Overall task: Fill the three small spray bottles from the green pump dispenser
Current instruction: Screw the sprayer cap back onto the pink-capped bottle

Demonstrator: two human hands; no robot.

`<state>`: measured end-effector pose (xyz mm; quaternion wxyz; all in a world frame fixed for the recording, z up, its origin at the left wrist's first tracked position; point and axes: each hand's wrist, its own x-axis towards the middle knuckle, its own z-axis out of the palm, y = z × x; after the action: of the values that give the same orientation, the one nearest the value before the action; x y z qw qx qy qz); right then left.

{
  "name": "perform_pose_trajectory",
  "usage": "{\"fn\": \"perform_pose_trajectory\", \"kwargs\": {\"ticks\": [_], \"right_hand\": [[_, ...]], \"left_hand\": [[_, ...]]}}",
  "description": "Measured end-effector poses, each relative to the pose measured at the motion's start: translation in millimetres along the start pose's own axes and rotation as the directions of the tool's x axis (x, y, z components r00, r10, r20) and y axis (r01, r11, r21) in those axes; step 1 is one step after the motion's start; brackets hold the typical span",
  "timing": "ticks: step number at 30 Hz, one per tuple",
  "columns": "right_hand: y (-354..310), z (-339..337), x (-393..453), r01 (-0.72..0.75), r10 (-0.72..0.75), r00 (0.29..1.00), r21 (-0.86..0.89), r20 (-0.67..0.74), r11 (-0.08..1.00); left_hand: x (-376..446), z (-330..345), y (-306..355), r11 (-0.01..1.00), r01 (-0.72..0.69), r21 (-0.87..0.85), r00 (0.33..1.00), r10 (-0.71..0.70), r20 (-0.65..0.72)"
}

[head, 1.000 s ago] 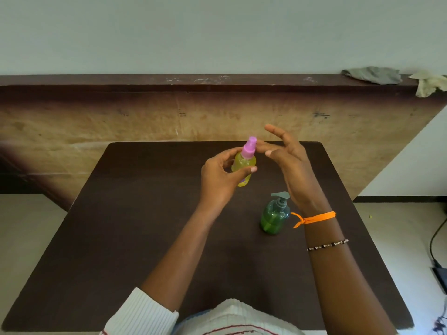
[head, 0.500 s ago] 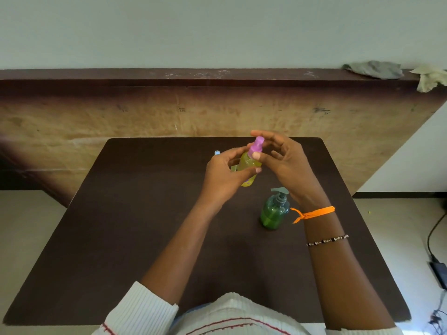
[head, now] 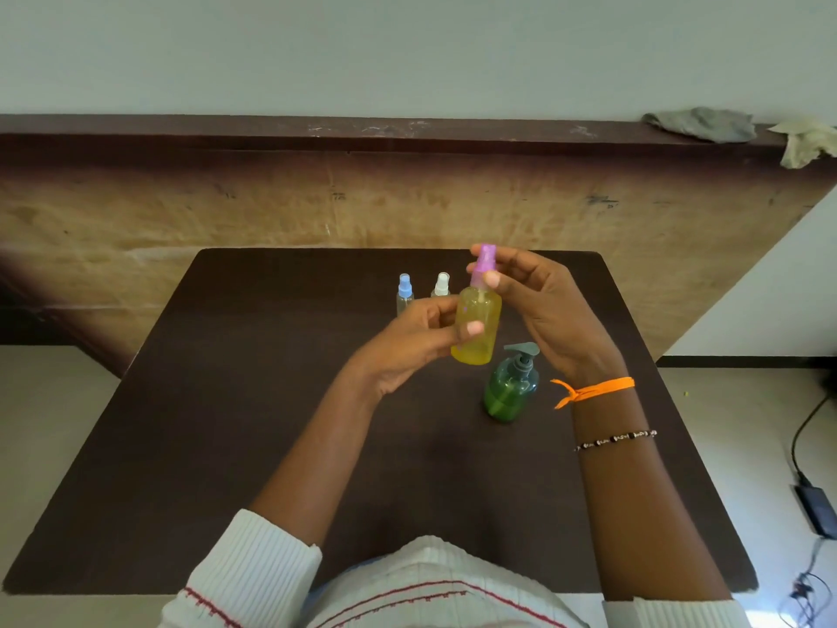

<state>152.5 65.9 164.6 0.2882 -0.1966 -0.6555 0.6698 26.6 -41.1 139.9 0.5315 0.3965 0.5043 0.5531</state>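
Observation:
My left hand [head: 407,342] grips the body of a small yellow spray bottle [head: 478,326], held upright above the dark table [head: 226,423]. My right hand [head: 543,305] pinches its pink spray cap [head: 482,265] between thumb and fingers. The green pump dispenser [head: 509,387] stands on the table just below and right of the held bottle, near my right wrist. Two small clear spray bottles stand farther back: one with a blue cap [head: 404,292], one with a white cap [head: 441,285], its lower part hidden by my left fingers.
A wooden panel with a dark ledge [head: 407,133] rises behind the table. Two crumpled cloths [head: 699,124] lie on the ledge at the right. A cable and a black adapter [head: 815,509] lie on the floor to the right.
My right hand closed from open fingers onto the pink cap. The bottle was brought upright and slightly right. The view shifted, and the two small bottles behind came into sight.

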Motion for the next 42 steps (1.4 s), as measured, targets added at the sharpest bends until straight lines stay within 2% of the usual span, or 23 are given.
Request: {"fn": "perform_pose_trajectory", "kwargs": {"ticks": [3, 6, 11, 17, 24, 31, 35, 42], "right_hand": [[4.0, -5.8, -1.8, -0.096, 0.084, 0.988, 0.091, 0.127, 0.991], [7.2, -6.7, -1.3, -0.156, 0.134, 0.978, 0.137, 0.158, 0.978], [13.1, -3.1, 0.8, -0.139, 0.139, 0.99, 0.166, 0.008, 0.976], [21.0, 2.5, 4.4, -0.122, 0.135, 0.983, 0.109, -0.121, 0.987], [27.7, 8.0, 10.1, -0.126, 0.138, 0.966, 0.065, -0.22, 0.99], [44.2, 5.1, 17.4, -0.144, 0.122, 0.952, -0.06, -0.282, 0.988], [49.6, -1.8, 27.9, -0.146, 0.082, 0.959, -0.223, -0.273, 0.964], [57.7, -16.2, 50.5, -0.151, 0.028, 0.966, -0.476, -0.256, 0.866]], "left_hand": [[-3.4, -1.1, 0.5, 0.996, 0.068, -0.052, 0.992, -0.061, 0.114], [-2.8, 0.2, -1.9, 0.995, 0.09, -0.045, 0.992, -0.085, 0.096], [2.5, 6.2, -7.6, 0.997, 0.081, 0.003, 0.996, -0.081, -0.039], [10.3, 10.6, -13.2, 0.99, 0.081, 0.111, 0.982, -0.06, -0.181], [17.7, 10.4, -19.3, 0.982, 0.057, 0.181, 0.969, -0.011, -0.245], [26.9, 6.1, -31.7, 0.972, 0.042, 0.23, 0.962, 0.023, -0.272], [34.9, -2.9, -34.4, 0.974, 0.018, 0.227, 0.965, 0.043, -0.258], [53.1, -11.7, -49.1, 0.975, 0.061, 0.214, 0.917, 0.03, -0.397]]}}
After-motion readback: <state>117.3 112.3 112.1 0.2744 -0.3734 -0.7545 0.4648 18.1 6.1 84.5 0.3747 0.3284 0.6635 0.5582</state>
